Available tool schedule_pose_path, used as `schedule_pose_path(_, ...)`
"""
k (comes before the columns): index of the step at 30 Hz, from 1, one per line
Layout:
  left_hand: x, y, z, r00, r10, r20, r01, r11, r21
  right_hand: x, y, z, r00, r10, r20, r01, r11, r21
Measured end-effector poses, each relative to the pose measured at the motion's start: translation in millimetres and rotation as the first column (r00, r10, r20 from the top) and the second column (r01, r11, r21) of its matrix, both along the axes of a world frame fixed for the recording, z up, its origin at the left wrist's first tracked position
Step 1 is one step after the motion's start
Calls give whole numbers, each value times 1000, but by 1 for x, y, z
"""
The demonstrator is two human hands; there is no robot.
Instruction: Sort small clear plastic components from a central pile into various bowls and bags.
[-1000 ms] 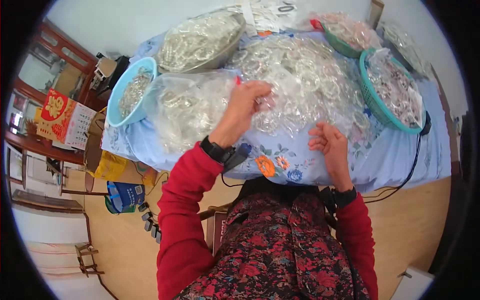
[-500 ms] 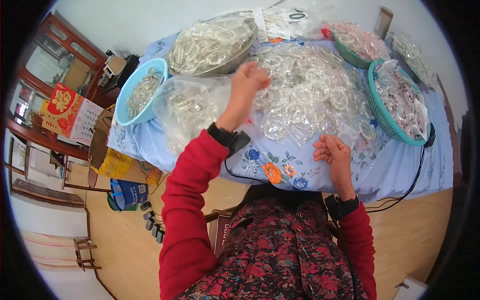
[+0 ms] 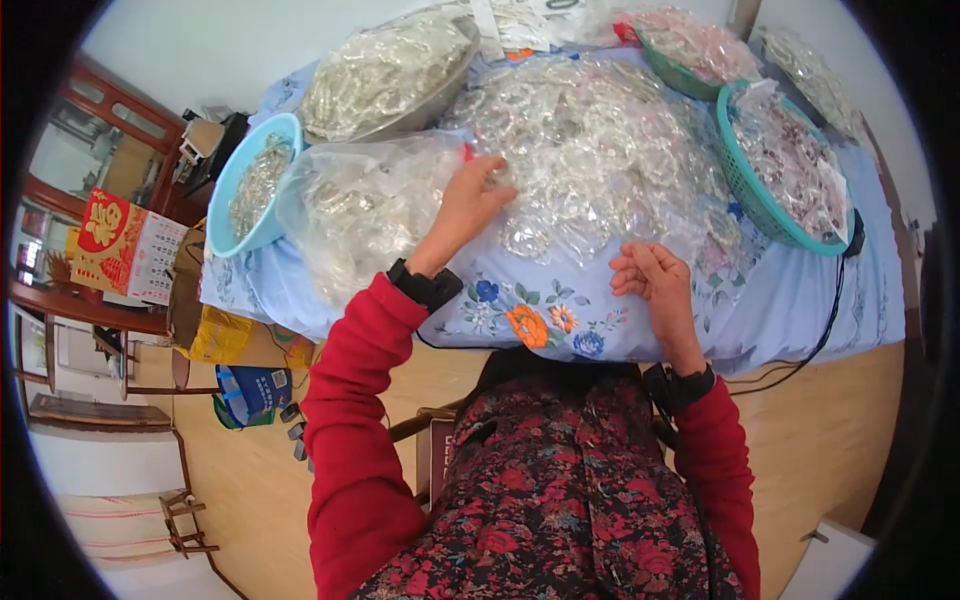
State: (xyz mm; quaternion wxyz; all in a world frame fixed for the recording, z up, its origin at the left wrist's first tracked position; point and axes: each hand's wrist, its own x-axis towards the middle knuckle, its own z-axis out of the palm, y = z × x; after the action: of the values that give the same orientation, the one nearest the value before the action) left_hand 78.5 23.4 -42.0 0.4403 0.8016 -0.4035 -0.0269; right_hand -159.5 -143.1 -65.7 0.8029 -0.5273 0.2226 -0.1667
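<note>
My left hand [image 3: 474, 203] is at the left side of a wide heap of small clear plastic packets [image 3: 600, 150] with shiny, silvery contents. Its fingers are bent, with a gap between thumb and forefinger and nothing plainly held. Just left of it lies a large clear plastic bag [image 3: 365, 200] filled with similar packets. At the heap's near edge, above the flowered tablecloth [image 3: 460, 310], my right hand [image 3: 652, 282] has its fingers curled together, with nothing seen in them. What exactly the packets contain is too small to tell.
A light blue basin [image 3: 225, 215] and a large metal bowl [image 3: 390, 115], both heaped with packets, stand left. At right are a teal basket [image 3: 760, 205] and a green basket [image 3: 665, 70], also full. A black cable [image 3: 815, 350] hangs over the table edge.
My left hand has come down and nearer, from above the heap's upper left to its left edge beside the bag. My right hand keeps about the same place and pose. The view has shifted slightly.
</note>
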Motion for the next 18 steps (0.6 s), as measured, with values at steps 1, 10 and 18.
schedule_pose_path(1, -1, 0, -1, 1000, -23, -21, 24, 999, 28, 2, -1, 1, 1000, 6, 1, -6, 1000, 1)
schedule_pose_path(10, -4, 2, 2, 933, 46, -357, -64, 997, -38, 2, -3, -2, 999, 21, 27, -20, 1000, -15)
schedule_pose_path(18, 10, -1, -12, 952, -22, 304, -14, 993, 116, 2, -2, -3, 999, 28, 25, -27, 1000, -16)
